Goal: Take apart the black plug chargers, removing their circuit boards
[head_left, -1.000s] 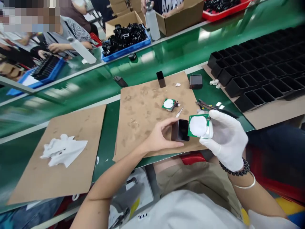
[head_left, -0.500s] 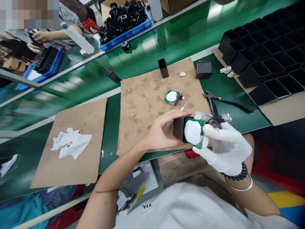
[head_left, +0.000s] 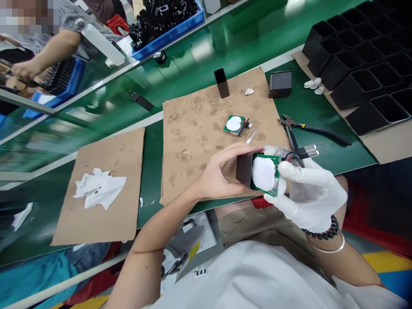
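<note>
The square green circuit board [head_left: 264, 174] with a round white patch, held clear at three o'clock of the rectangular black plastic case [head_left: 243, 170] a second ago, now sits against the case's mouth, covering its dark opening; how deep it goes is unclear. The bare left hand [head_left: 215, 176] now reaches its forefinger along the case's twelve o'clock side, and the white-gloved right hand [head_left: 315, 195] has closed up to the case. The two-pronged black plug [head_left: 302, 152] now shows its body and wires at the board's two o'clock. A co-worker's bare hand [head_left: 27, 68] has swung from one to about nine o'clock of the blue plastic tray [head_left: 69, 92].
</note>
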{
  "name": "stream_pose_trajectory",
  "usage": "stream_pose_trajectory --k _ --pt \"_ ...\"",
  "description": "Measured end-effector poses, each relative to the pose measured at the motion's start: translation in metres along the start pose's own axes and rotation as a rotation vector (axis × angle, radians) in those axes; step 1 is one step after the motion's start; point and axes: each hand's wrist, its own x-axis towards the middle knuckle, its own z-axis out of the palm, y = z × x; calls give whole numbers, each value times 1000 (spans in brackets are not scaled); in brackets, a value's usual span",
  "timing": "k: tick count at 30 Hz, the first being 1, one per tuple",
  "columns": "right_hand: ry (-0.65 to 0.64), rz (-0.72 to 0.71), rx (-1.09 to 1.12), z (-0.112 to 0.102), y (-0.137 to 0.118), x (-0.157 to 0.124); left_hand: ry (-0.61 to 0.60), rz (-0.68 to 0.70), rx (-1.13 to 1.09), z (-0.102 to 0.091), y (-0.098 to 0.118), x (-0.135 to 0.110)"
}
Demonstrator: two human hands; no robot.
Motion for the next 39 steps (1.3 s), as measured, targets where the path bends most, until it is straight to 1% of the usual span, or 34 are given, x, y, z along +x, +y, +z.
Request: stream_pose_trajectory --k 2,4,11,14,20,26,30,32,35,37,38,39 --pt "34 -59 -54 1 -1 1 -5 -8 3 0 0 0" --pt "39 -92 -83 2 -1 1 -12 -13 10 -1 1 0" --pt "38 -93 -107 3 -1 0 -24 -10 21 -2 2 0" --pt "53 -112 -113 3 -2 1 -19 -31 29 -2 3 0" --pt "-68 -99 -75 3 -9 7 -17 -61 22 -4 0 -3" --pt "-89 -149 -112 3 -4 2 -47 -31 -11 -6 -2 -6" --pt "-68 -200 -223 2 -8 5 -40 -47 -23 -6 -3 -9" --pt "-94 -177 -329 1 -12 10 -34 -87 -24 -3 -2 -11" --pt "-214 -88 -436 1 -18 15 14 -209 23 3 2 -12" --pt "-293 -7 -424 -2 -20 17 58 -297 34 8 4 -12" --pt "-306 21 -395 -5 -20 17 59 -332 20 9 4 -13" --pt "-288 29 -361 -9 -20 17 44 -359 -10 10 4 -13"
